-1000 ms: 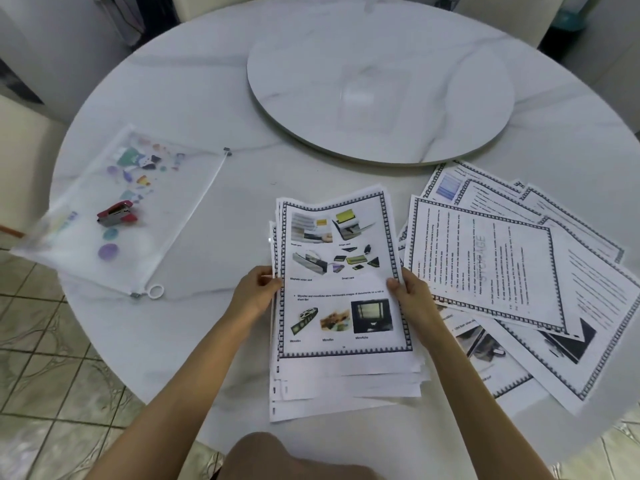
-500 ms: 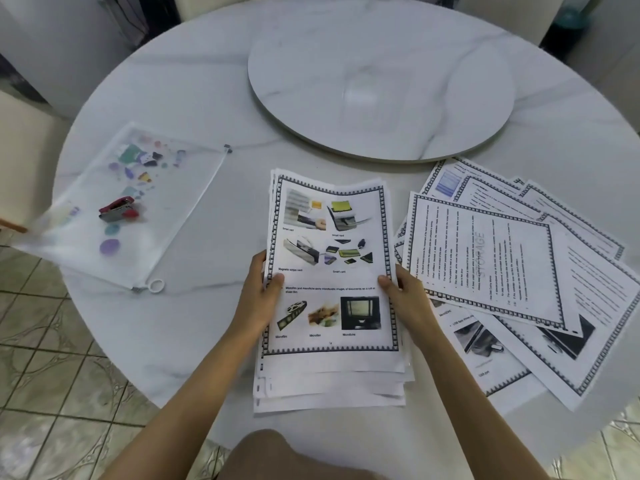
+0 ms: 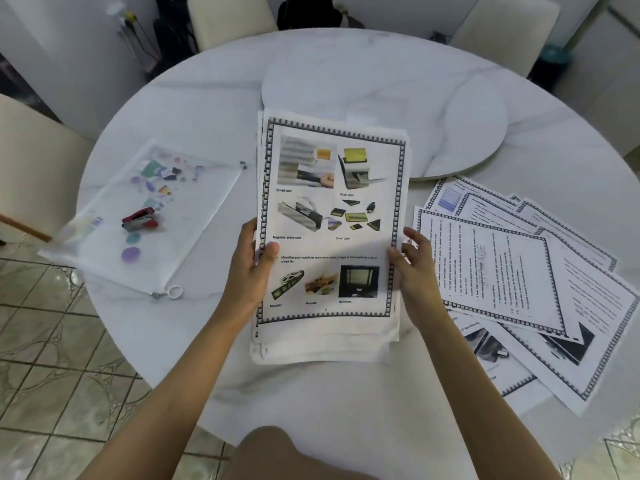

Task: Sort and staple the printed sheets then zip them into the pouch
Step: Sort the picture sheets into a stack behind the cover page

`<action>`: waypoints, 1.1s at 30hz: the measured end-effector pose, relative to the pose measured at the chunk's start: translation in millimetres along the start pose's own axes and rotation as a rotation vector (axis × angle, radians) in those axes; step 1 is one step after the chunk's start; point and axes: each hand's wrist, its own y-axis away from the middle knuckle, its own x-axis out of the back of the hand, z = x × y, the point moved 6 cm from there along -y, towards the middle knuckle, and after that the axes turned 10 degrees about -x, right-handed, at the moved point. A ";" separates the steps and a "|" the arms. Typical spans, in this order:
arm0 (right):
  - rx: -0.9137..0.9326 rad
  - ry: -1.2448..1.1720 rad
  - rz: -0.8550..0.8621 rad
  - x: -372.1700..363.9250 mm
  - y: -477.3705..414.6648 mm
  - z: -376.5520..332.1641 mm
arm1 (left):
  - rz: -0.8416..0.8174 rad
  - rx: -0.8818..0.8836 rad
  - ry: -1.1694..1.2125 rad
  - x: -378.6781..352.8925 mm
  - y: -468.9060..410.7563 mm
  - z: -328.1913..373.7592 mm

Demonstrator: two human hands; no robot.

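Round white marble table (image 3: 207,116), turntable (image 3: 415,98) at upper centre; pale chairs (image 3: 225,19) behind, tiled floor (image 3: 41,341) at lower left. Stack (image 3: 332,220) of printed sheets, centre of frame, picture page on top, edges uneven. Left hand (image 3: 249,268) grasps its left edge, thumb on the top page; right hand (image 3: 415,271) grasps its right edge. Loose sheets (image 3: 502,271) fanned at right, overlapping. Translucent pouch (image 3: 194,230) at left, zip ring at its lower corner; red stapler (image 3: 140,220) on or in it, cannot tell which.
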 end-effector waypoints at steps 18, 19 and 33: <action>0.230 0.039 0.057 -32.2 37.2 -8.2 | 0.109 0.020 -0.028 10.9 9.9 -5.9; 0.206 0.063 0.066 -33.5 36.6 -2.1 | 0.092 0.045 -0.034 10.1 14.2 -13.8; 0.134 0.255 0.226 -28.3 26.3 15.0 | 0.004 0.186 -0.109 31.0 13.5 -29.6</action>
